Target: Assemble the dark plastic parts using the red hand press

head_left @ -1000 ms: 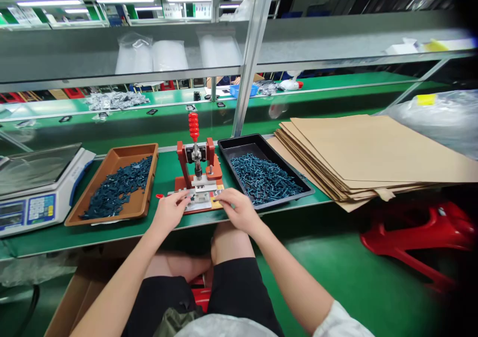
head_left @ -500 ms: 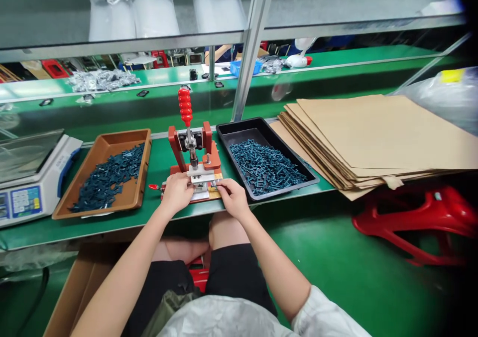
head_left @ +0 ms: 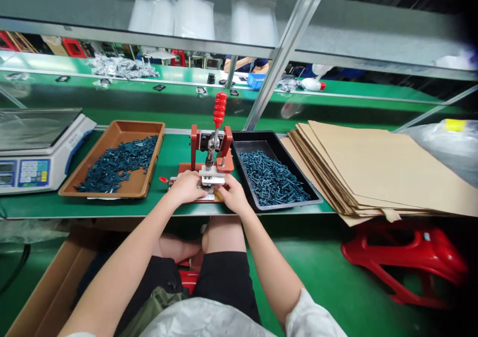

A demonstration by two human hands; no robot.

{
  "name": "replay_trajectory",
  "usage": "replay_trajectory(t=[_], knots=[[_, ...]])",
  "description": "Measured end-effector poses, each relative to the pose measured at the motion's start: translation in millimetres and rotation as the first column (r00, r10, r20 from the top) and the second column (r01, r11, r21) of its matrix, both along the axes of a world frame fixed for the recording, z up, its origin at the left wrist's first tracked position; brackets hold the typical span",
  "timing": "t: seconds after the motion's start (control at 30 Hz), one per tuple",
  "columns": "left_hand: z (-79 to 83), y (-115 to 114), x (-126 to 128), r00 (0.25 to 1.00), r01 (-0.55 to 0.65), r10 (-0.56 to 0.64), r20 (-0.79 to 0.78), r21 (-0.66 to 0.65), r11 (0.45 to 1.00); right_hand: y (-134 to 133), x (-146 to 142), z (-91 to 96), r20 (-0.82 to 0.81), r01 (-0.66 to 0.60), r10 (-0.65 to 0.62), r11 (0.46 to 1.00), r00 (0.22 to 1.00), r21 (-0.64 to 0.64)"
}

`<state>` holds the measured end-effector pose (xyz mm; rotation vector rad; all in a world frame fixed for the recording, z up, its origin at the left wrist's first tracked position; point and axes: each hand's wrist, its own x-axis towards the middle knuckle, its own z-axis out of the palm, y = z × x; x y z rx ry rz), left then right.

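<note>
A toggle clamp press with a red ribbed handle (head_left: 220, 110) stands on the green bench in front of me, its handle upright. Beneath its plunger is a metal fixture block (head_left: 212, 177). My left hand (head_left: 186, 187) is at the block's left side, thumb reaching along its front, fingertips partly hidden. On the right side, my right hand (head_left: 233, 194) has its thumb and fingers bent close against the fixture. Whatever small piece the fingers hold there is too small and covered to make out. A small red-tipped lever (head_left: 163, 179) sticks out left of the fixture.
To the left, a brown tray (head_left: 66, 190) holds dark blue flat parts, beside a weighing scale (head_left: 56, 163). A black tray (head_left: 317, 200) of small dark blue pins stands right, then stacked cardboard sheets (head_left: 381, 168). A red stool (head_left: 407, 257) is on the floor. Metal shelf post (head_left: 287, 53) behind.
The camera view has turned, so the bench appears shifted and more level. My right hand has moved in closer to the fixture block, and my left thumb now extends along its front.
</note>
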<state>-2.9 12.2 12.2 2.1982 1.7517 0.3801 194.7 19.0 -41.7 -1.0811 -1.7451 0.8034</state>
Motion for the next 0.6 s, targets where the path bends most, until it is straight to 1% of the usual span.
replay_trajectory(t=[0.1, 0.17, 0.3, 0.43, 0.5, 0.53, 0.6], knots=[[3.8, 2, -9, 0.994, 0.095, -0.098, -0.048, -0.061, 0.994, 9, -13, -3.3, 0.027, -0.065, 0.066, 0.998, 0.997, -0.014], [4.7, 3, -13, 0.991, 0.122, -0.126, -0.053, -0.065, 0.990, 13, -19, -6.6, 0.036, -0.077, 0.078, 0.996, 0.996, -0.035], [2.3, 3, -14, 0.991, 0.128, -0.129, -0.027, -0.042, 0.991, 14, -23, -10.3, 0.057, -0.102, 0.104, 0.994, 0.993, -0.038], [0.1, 1, -11, 0.994, 0.104, -0.105, -0.014, -0.021, 0.994, 12, -21, -9.8, 0.135, -0.061, 0.056, 0.997, 0.989, 0.036], [-1.1, -4, -10, 0.995, 0.095, -0.095, -0.008, 0.009, 0.995, 11, -21, -10.3, 0.150, -0.043, 0.030, 0.995, 0.988, 0.086], [-2.3, -9, -10, 0.994, 0.111, -0.111, 0.004, 0.040, 0.993, 10, -21, -10.8, 0.146, -0.036, 0.020, 0.993, 0.989, 0.109], [-6.7, -22, -15, 0.987, 0.148, -0.156, 0.043, 0.159, 0.976, 10, -21, -11.6, 0.135, -0.029, 0.009, 0.988, 0.991, 0.151]])
